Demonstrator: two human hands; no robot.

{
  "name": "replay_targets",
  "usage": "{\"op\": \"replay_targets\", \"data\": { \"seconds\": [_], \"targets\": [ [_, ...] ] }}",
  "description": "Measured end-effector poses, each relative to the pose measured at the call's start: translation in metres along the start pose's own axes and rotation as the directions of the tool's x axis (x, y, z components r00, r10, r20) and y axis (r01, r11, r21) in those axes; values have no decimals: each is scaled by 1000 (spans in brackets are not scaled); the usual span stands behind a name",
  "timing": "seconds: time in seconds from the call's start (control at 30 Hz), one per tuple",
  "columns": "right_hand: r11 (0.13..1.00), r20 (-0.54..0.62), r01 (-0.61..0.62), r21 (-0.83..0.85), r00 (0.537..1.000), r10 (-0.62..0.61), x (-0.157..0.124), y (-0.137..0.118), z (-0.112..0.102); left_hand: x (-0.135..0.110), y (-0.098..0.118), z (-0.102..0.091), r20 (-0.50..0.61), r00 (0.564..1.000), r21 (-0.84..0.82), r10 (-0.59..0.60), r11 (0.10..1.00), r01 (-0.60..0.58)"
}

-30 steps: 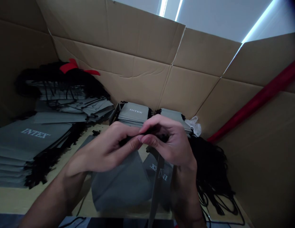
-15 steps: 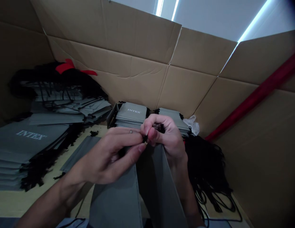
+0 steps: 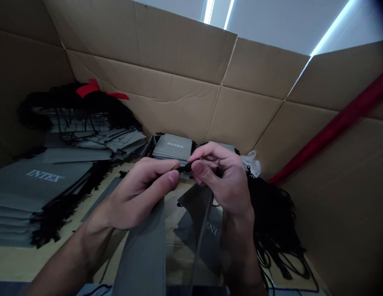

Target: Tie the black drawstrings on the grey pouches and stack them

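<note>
A short black knotted piece of cord (image 3: 187, 167) is stretched between my two hands, in front of the stacks. My left hand (image 3: 138, 197) pinches its left end between thumb and forefinger. The thumb and fingers of my right hand (image 3: 225, 181) close on its right end. Below my left hand hangs a grey fabric bag (image 3: 145, 250), spread into separate panels; whether the cord is threaded in it is hidden by my fingers. Under the hands, a grey printed bag (image 3: 211, 232) lies on the table, partly covered by my right wrist.
Stacked grey INTEX bags (image 3: 43, 181) with black cord ends are at left. Another stack (image 3: 174, 146) stands at the back, beside clear plastic (image 3: 251, 163). A heap of black cords (image 3: 271, 218) lies at right. Cardboard walls (image 3: 179, 98) and a red bar (image 3: 330, 127) bound the table.
My hands have drawn apart, with more of the black cord showing between them. The bag's panels have separated, uncovering the printed bag beneath.
</note>
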State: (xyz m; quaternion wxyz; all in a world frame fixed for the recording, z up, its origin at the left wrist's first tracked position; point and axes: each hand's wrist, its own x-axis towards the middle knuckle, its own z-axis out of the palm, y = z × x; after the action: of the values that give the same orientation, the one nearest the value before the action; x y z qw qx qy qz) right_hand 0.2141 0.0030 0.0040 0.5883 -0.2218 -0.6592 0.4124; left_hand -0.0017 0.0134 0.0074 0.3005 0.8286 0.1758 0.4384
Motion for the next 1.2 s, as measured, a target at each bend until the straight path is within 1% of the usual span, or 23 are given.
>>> {"op": "replay_targets", "data": {
  "seconds": [0.17, 0.23, 0.3, 0.43, 0.5, 0.57, 0.63, 0.7, 0.77, 0.8, 0.87, 0.97, 1.0, 1.03, 1.13, 1.2],
  "targets": [
    [984, -89, 43, -171, 994, -59, 0, -4, 6, 5, -1, 4, 27, 992, 217, 120, 968, -123],
    [968, -123, 59, -245, 988, -92, -1, -5, 6, 7, -3, 6, 13, 987, 280, 163, 947, -160],
    [948, -146, 65, -310, 982, -116, -2, -4, 7, 7, -5, 9, -25, 980, 327, 195, 928, -177],
    [929, -123, 68, -363, 985, -120, -4, -3, 9, 6, -9, 12, -127, 965, 357, 232, 918, -173],
    [924, -100, 63, -378, 989, -109, -4, -4, 8, 6, -10, 10, -135, 963, 343, 234, 923, -176],
    [932, -83, 49, -359, 993, -84, -4, -6, 5, 6, -10, 8, -100, 967, 325, 233, 926, -190],
    [958, -43, 37, -283, 998, -52, -4, -6, 2, 7, -9, 5, -55, 971, 306, 231, 930, -204],
    [980, 19, 33, -197, 999, -30, -2, -5, -1, 8, -8, 3, -33, 978, 279, 204, 942, -187],
    [990, 61, 35, -139, 998, -26, -1, -3, -2, 8, -6, 1, -29, 987, 243, 157, 959, -146],
    [992, 63, 33, -124, 998, -25, 0, -2, -2, 9, -4, 1, -23, 991, 222, 129, 968, -121],
    [992, 27, 35, -121, 999, -32, 2, -1, -1, 9, -2, -1, 5, 998, 186, 66, 980, -66],
    [980, -52, 44, -195, 997, -55, 2, -3, -2, 8, 0, -4, 77, 997, 166, -25, 986, 12],
    [978, -54, 44, -202, 997, -56, 2, -3, -3, 7, 0, -4, 91, 995, 165, -42, 986, 27],
    [981, -37, 40, -190, 998, -48, 2, -4, -4, 7, 0, -5, 98, 994, 161, -47, 986, 31],
    [996, 90, 18, -91, 996, -10, 1, -2, -4, 6, -1, -6, 115, 993, 132, -27, 991, 12],
    [998, 144, 9, -55, 990, -1, 1, -1, -3, 6, -1, -5, 131, 991, 125, -26, 992, 9]
  ]
}}
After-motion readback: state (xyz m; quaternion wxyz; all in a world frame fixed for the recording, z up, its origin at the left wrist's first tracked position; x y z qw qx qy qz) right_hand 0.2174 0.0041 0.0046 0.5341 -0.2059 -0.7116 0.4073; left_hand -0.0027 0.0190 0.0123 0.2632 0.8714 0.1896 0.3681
